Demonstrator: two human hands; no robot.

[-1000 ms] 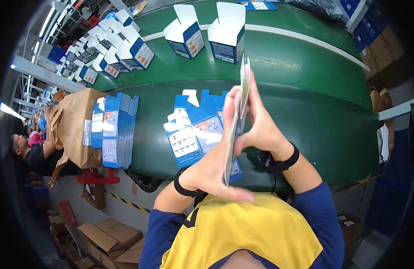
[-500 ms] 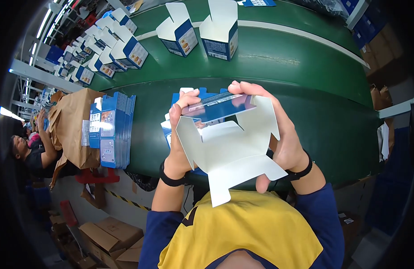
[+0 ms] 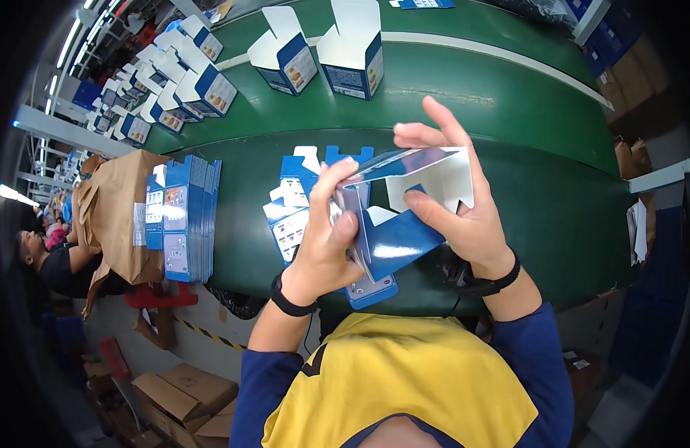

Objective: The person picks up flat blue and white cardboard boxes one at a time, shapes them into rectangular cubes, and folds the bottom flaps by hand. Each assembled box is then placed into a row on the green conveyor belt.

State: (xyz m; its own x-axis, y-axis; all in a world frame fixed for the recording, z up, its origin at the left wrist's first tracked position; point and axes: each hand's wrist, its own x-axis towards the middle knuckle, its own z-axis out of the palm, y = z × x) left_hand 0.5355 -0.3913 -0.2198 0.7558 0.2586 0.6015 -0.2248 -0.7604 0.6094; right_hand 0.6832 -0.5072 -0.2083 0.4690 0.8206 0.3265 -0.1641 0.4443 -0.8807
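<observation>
Above the green table I hold a half-folded cardboard box (image 3: 401, 246), glossy blue outside and white inside, tilted and with its open end turned up. My left hand (image 3: 322, 243) is closed on its left side, thumb bent against the panel. My right hand (image 3: 468, 224) grips the right side, its thumb over the upper edge of the blue front panel and its upper fingers stretched away from the card. Beneath the box lie several flat blue-and-white box blanks (image 3: 286, 224), partly hidden by it and my left hand.
Left on the table stands a stack of flat blanks (image 3: 189, 216), beside a brown paper bag (image 3: 121, 213). Erected open boxes (image 3: 352, 71) stand on the green conveyor (image 3: 464, 82) beyond, several more at far left. A co-worker (image 3: 57, 257) is at the left edge.
The box has been turned so its blue front panel faces me and its white flaps are folded up. My right thumb has moved onto that panel; its fingers have lifted.
</observation>
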